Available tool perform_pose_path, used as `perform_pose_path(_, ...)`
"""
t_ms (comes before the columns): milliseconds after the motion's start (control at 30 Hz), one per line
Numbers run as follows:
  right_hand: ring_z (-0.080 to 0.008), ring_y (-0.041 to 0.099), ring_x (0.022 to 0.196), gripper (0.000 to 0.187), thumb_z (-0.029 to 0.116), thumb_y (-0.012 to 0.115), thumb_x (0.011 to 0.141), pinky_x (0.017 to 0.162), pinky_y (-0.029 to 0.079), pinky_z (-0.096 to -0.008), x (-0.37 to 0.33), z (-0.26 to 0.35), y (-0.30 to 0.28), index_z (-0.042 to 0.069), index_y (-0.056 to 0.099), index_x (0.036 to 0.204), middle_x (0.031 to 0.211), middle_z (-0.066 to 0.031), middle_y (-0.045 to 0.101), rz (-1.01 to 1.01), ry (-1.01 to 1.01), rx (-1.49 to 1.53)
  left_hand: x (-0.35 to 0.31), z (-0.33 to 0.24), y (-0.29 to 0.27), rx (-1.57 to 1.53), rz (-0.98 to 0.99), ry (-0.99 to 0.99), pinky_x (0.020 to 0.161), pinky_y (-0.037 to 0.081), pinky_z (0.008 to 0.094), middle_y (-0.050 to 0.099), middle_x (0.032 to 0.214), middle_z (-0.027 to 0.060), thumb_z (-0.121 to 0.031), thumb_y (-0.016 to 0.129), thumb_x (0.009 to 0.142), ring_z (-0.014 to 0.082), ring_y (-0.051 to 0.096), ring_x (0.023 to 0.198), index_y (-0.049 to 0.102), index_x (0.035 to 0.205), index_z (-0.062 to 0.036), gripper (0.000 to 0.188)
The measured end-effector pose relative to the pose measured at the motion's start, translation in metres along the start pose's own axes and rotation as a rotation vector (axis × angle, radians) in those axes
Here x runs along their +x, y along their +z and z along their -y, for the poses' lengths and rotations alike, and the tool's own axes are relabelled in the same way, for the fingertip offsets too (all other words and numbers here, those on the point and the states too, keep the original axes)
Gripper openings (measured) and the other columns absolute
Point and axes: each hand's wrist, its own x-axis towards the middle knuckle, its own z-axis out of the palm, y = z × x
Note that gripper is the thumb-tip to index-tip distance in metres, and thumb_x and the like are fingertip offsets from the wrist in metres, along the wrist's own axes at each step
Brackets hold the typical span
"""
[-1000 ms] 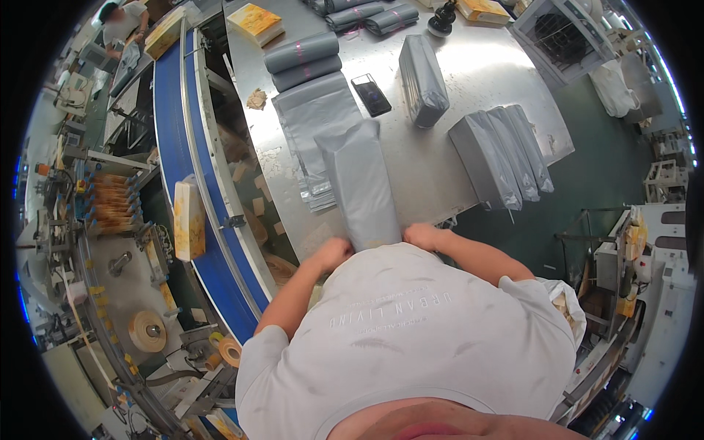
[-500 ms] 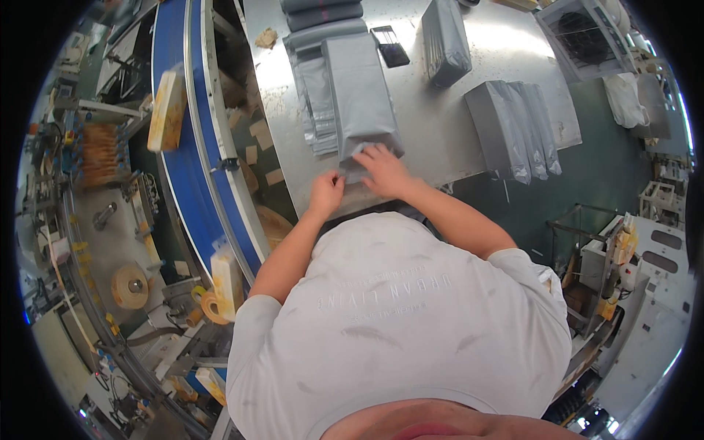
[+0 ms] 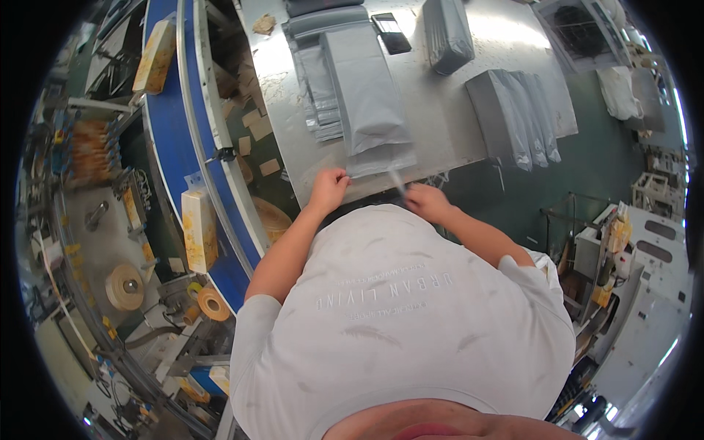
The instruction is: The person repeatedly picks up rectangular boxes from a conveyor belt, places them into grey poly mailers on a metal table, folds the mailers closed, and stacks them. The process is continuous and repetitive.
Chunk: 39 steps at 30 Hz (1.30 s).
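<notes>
A grey plastic mailing bag [image 3: 370, 88], filled out to a long box shape, lies on the metal table with its flat flap toward me. My left hand [image 3: 328, 191] is closed, its fingertips pinching the left corner of that flap. Off the flap's right side, my right hand [image 3: 430, 203] is closed on a thin pale strip [image 3: 397, 180], blurred by motion, which runs back to the flap's edge. Flat grey bags [image 3: 319, 95] lie in a stack under and left of the filled bag.
Filled grey bags stand at the table's right edge [image 3: 506, 117] and farther back [image 3: 447, 37]. A dark phone [image 3: 391, 34] lies between. Left of the table runs a blue conveyor [image 3: 165, 125] carrying yellow-and-white packs [image 3: 198, 231]. A crumpled brown lump [image 3: 264, 25] sits at the far left corner.
My right hand has left the bag's near end and moved right and toward me, drawing the pale strip. The left hand stays at the flap corner. Packs on the conveyor have moved away from me.
</notes>
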Motion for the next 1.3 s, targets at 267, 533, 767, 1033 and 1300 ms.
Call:
perform_pose_path(267,-0.0383,0.063,0.126,0.045,0.002,0.07,0.082,0.102,0.054,-0.0478,-0.057,-0.04,-0.065,0.008,0.066,0.126,0.129,-0.018,0.069,0.094,0.405,-0.207,0.015,-0.047,-0.046,0.727,-0.281,1.003,0.115,0.046,0.0411,0.055,0.153,0.0127,-0.008,0.068,0.09,0.0275,0.051,0.142,0.073,0.107,-0.0078,0.018)
perform_pose_path(533,-0.0301,0.062,0.129,0.028,0.005,0.067,0.083,0.105,0.052,-0.0415,0.123,-0.058,-0.117,0.009,0.075,0.11,0.128,-0.0095,0.071,-0.086,-0.718,-0.441,0.059,-0.06,-0.061,0.992,0.035,1.174,0.12,0.043,0.043,0.06,0.149,0.0114,-0.007,0.067,0.086,0.0286,0.053,0.144,0.068,0.1,-0.0043,0.014)
perform_pose_path(767,-0.0292,0.072,0.092,0.021,0.02,0.067,0.098,0.084,0.057,-0.0403,0.142,-0.082,-0.09,0.0,0.07,0.092,0.093,-0.0122,0.073,-0.31,0.315,0.549,0.079,-0.068,-0.035,0.059,-0.259,0.13,0.076,0.053,0.0357,0.069,0.094,0.0097,-0.015,0.074,0.098,0.0182,0.064,0.084,0.061,0.087,-0.0031,0.02)
perform_pose_path(1033,-0.031,0.068,0.105,0.045,0.037,0.069,0.1,0.093,0.053,-0.042,0.196,-0.067,-0.06,-0.001,0.062,0.121,0.109,-0.0195,0.071,-0.638,0.599,0.585,0.125,-0.057,0.023,-0.292,-0.82,0.053,0.082,0.051,0.0317,0.067,0.1,0.0086,-0.023,0.071,0.102,0.0178,0.062,0.091,0.065,0.113,-0.0009,0.025)
perform_pose_path(1300,-0.0307,0.057,0.124,0.071,0.031,0.092,0.075,0.105,0.046,-0.0404,0.163,-0.066,-0.096,-0.002,0.056,0.128,0.132,-0.0192,0.061,-0.456,0.511,1.072,0.068,-0.1,0.053,-0.195,-0.196,0.346,0.114,0.044,0.0404,0.061,0.148,0.0224,-0.02,0.07,0.101,0.0305,0.06,0.133,0.048,0.154,0.004,0.063)
